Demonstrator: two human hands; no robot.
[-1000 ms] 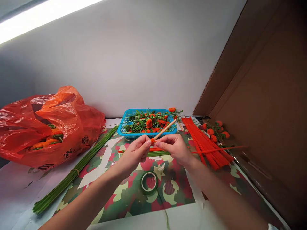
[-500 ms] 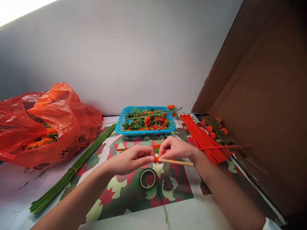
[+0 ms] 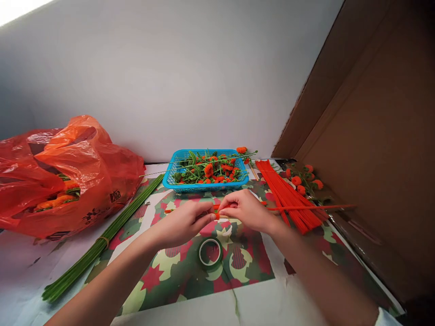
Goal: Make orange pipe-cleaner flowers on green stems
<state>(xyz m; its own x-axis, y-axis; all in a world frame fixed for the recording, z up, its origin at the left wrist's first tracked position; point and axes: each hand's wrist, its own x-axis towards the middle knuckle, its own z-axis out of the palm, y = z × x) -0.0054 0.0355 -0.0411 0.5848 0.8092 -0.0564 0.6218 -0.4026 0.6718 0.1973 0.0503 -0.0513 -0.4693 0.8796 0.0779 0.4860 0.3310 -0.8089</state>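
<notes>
My left hand (image 3: 190, 221) is closed, thumb and fingertips pinching a small orange fuzzy pipe cleaner coil (image 3: 217, 216) wound at the end of a thin wooden stick (image 3: 224, 217). Right beside it, my right hand (image 3: 246, 210) pinches at the same coil, its fingertips nearly meeting those of the left. Most of the stick is hidden under the right hand. A long orange strand (image 3: 340, 207) stretches out past the right wrist; whether it joins the coil I cannot tell. Below the hands lies a roll of green tape (image 3: 220, 254).
A blue basket (image 3: 205, 187) of orange flowers and green stems stands behind the hands. Orange pipe cleaners (image 3: 292, 194) fan out at right, near more flowers (image 3: 302, 181) and a cardboard wall (image 3: 367, 113). Left are a green pipe cleaner bundle (image 3: 105, 237) and a red plastic bag (image 3: 112, 167).
Both hands have shifted slightly left and up together. The right hand now covers most of the wooden stick, which stuck out to the right before.
</notes>
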